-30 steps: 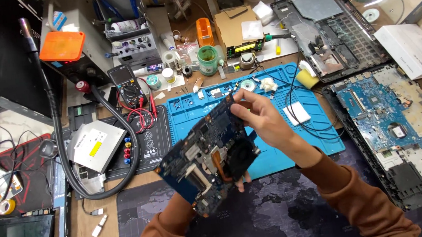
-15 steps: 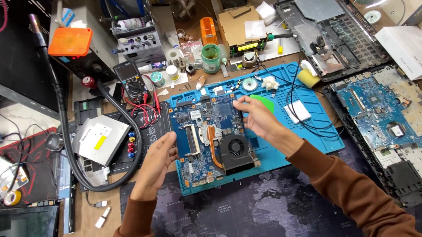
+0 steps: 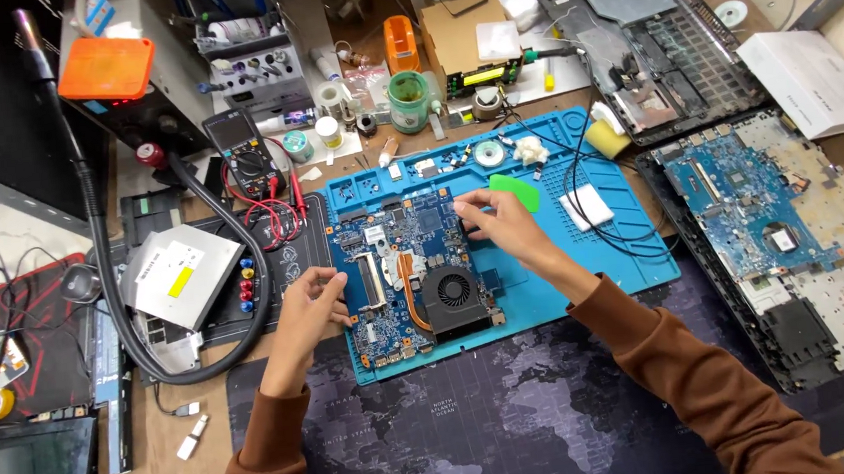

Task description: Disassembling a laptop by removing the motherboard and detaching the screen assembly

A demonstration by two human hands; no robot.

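A blue laptop motherboard (image 3: 394,269) with a black fan (image 3: 455,295) and a copper heat pipe lies flat on the blue silicone work mat (image 3: 605,263). My left hand (image 3: 309,311) touches the board's left edge with its fingers curled. My right hand (image 3: 496,223) rests its fingertips on the board's upper right corner, beside a green plastic pick (image 3: 519,192). Neither hand lifts the board.
A second motherboard in an open laptop base (image 3: 774,239) lies at the right, with another laptop shell (image 3: 647,39) behind it. A multimeter (image 3: 245,156), an optical drive (image 3: 179,276), a black hose, solder pots and a cardboard box crowd the back and left.
The motherboard, held tilted above the desk in both hands a second ago, has been laid flat on the blue mat. Both hands now rest at its edges.
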